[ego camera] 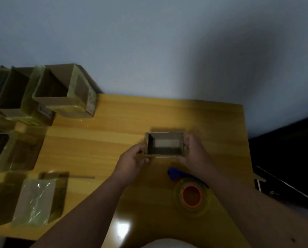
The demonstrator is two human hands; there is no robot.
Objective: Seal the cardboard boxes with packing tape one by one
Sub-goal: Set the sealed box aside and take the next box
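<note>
A: Box (164,144) first. It sits open-topped on the yellow table (114,122), just beyond the tape dispenser (191,193), and both hands flank it. How would you handle this step?

B: Square it up before any tape comes near it. The top has no flap folded over yet, so I judge the job is to steady the walls and close the top flat; tape laid over a skewed box will likely wrinkle.

A: And the hands?

B: The left hand (131,161) is at the box's left wall, fingers curled against it and thumb toward the near corner. The right hand (194,152) is at the right wall, fingers wrapped over that side. Both forearms reach in from the near edge, converging on the box. Each hand looks closed on the box, though blur hides the fingertips.

A: Anything else near it?

B: Far left of the box stand several other cartons (63,90), some open, some wrapped in glossy tape. The dispenser lies untouched, just nearer than the box, below the right wrist.
</note>
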